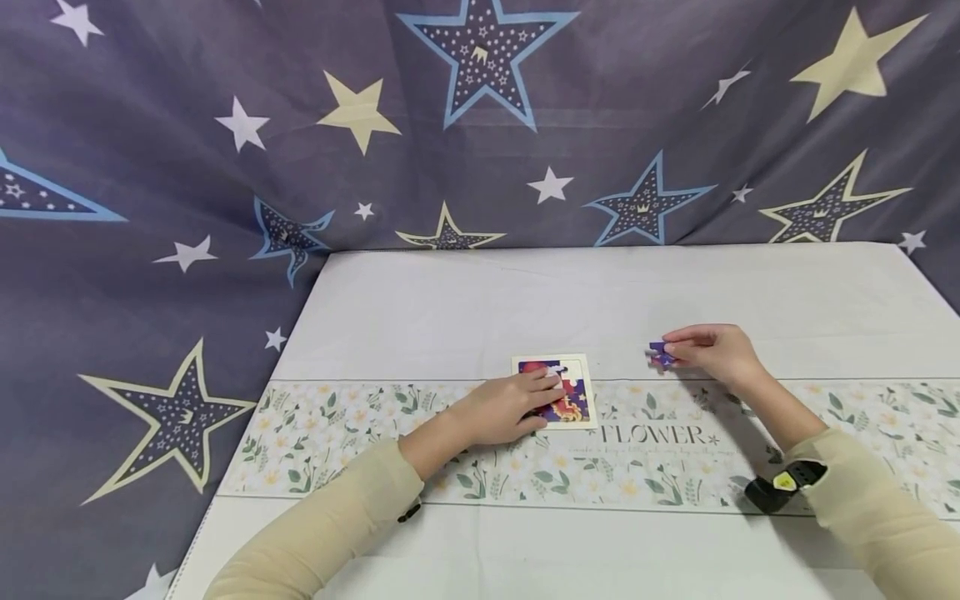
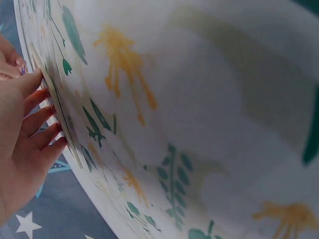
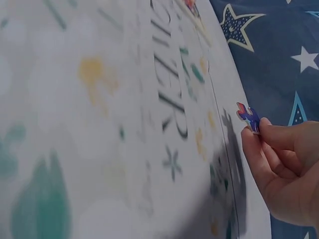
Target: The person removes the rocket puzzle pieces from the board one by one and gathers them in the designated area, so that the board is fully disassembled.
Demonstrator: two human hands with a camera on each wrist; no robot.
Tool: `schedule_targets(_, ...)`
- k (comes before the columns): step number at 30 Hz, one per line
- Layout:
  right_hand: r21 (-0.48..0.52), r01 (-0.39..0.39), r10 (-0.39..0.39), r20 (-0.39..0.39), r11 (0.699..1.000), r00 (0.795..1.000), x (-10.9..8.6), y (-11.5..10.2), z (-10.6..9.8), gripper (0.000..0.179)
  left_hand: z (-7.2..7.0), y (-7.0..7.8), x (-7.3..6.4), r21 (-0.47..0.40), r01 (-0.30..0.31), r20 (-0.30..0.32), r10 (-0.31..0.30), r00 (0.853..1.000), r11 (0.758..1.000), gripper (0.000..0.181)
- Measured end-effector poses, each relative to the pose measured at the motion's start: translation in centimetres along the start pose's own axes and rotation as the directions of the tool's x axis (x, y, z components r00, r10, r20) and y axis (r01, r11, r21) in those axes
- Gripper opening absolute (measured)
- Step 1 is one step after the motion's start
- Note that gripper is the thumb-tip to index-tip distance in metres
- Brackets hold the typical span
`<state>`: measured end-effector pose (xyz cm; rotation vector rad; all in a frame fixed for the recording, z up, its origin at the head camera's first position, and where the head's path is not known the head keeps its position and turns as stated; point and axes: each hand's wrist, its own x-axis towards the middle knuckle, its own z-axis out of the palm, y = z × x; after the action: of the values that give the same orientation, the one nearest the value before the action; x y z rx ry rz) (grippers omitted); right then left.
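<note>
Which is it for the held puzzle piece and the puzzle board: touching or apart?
Apart. The head view shows white tablecloth plainly between the puzzle piece in the right hand and the puzzle board.

I'm in a curtained-off corner, home or studio I can't tell: dark purple-grey star-printed fabric [image 1: 465,171] hangs around my white flower-printed tablecloth [image 1: 420,312].

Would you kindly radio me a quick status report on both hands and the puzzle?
Right hand pinching one puzzle piece, away from the puzzle board. Left hand resting on board, partly covering it. Gap unfilled, upper right.
</note>
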<state>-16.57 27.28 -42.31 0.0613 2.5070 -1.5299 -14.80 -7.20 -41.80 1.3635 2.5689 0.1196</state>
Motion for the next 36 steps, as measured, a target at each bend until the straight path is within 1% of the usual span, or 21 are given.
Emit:
schedule_targets(4, -0.048, 0.001, -0.001, -0.008, 0.999, 1.0, -0.1, 0.6, -0.9, 0.044, 0.0, 0.0, 0.1, 0.0, -0.006, -0.002, 0.006, 1.0, 1.0, 0.053)
schedule_targets(7, -0.065, 0.003, -0.004, -0.016, 0.998, 1.0, -0.2, 1.0, -1.5, 0.044, 0.0, -0.1, 0.2, -0.001, -0.009, -0.003, 0.009, 1.0, 1.0, 0.053)
schedule_targets(11, -0.063, 0.0, -0.001, -0.011, 0.998, 1.0, -0.5, 1.3, -2.3, 0.045, 0.0, 0.0, 0.2, 0.004, -0.006, -0.001, 0.006, 1.0, 1.0, 0.053)
schedule_targets(20, -0.121, -0.049, 0.046, -0.029, 0.991, 0.999, -0.9, 1.8, -3.8, 0.049, -0.1, 0.0, 0.1, -0.005, -0.004, -0.009, 0.004, 1.0, 1.0, 0.053)
schedule_targets(27, -0.158, -0.064, 0.057, -0.05, 0.985, 0.997, -0.9, 2.1, -4.2, 0.046, -0.1, 0.0, 0.0, -0.014, 0.007, -0.011, -0.007, 1.0, 1.0, 0.053)
schedule_targets(36, -0.172, -0.071, 0.062, -0.06, 0.983, 0.996, -0.9, 2.2, -4.1, 0.045, -0.1, 0.0, -0.1, -0.018, 0.011, -0.006, -0.011, 1.0, 1.0, 0.052)
